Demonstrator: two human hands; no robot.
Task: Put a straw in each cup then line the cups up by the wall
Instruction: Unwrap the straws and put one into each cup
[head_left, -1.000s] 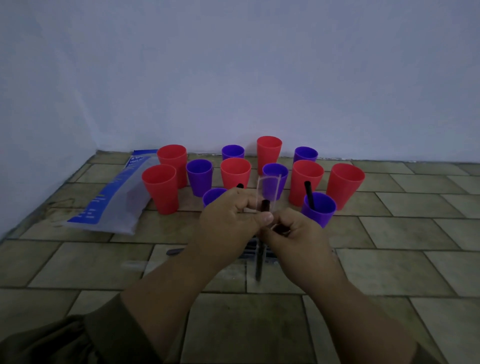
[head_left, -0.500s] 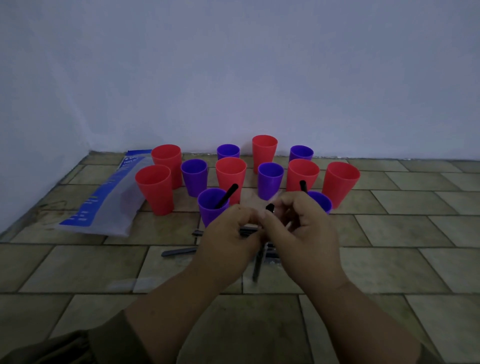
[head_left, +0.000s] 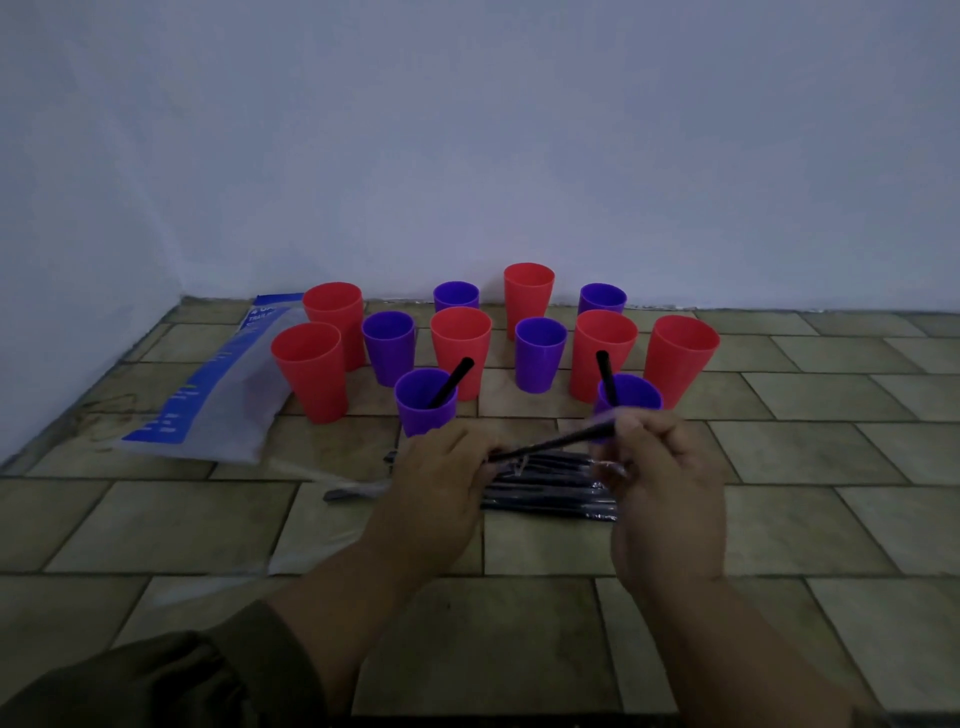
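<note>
Holding one black straw (head_left: 555, 442) between both hands above the tiled floor (head_left: 789, 467), tilted up toward the right. Pinching its lower left end with the left hand (head_left: 441, 480), fingers curled in on it; gripping its upper right end with the right hand (head_left: 667, 483), fingers likewise curled, with a blurred streak of clear wrapper (head_left: 605, 417) showing at that end. Hovering directly over a pile of wrapped straws (head_left: 545, 496) lying flat on the floor, apart from it. Noting one loose straw (head_left: 353, 492) lying on the floor just left of the pile. Counting twelve cups standing upright ahead of the hands, six red and six purple, scattered in loose rows rather than one line, the rearmost close to the wall (head_left: 467, 156). Finding straws in two of them: a front-left purple cup (head_left: 426, 413) carrying a leaning straw (head_left: 451, 382) tipped to the right, and a front-right purple cup (head_left: 636, 392) carrying an inserted straw (head_left: 605, 376) tipped to the left, this cup being partly hidden behind the right hand. Recording a far-right red cup (head_left: 680, 358) and a far-left red cup (head_left: 311, 371) flanking the group. Observing a blue-and-clear plastic bag (head_left: 208, 405) lying flat on the floor just beside the far-left red cup, reaching back to the wall.
</note>
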